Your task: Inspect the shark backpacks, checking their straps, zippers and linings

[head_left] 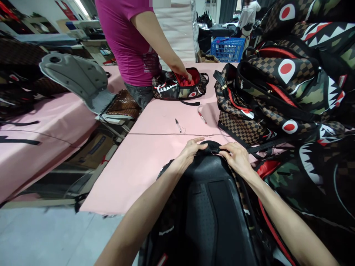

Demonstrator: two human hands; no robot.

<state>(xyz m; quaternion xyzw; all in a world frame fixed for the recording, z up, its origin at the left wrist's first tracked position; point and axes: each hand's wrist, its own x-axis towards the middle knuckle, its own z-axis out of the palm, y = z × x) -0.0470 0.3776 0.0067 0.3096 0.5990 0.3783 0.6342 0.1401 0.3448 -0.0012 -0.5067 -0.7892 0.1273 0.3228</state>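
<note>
A black backpack (205, 207) lies with its padded back panel facing up, its top end pointing away from me on the pink table. At that top end my left hand (192, 149) pinches the black edge by the handle, thumb on top. My right hand (235, 155) is closed on a small black piece at the same edge, just right of the handle, a short gap from the left fingers. Checkered side fabric shows along the backpack's right edge.
Shark-face backpacks (288, 99) are heaped on the right. A pen (178, 125) and a red pen (202, 117) lie on the pink table (124, 173). Across it, a person in a purple shirt (133, 40) reaches into an open backpack (191, 90). A grey chair (74, 77) stands left.
</note>
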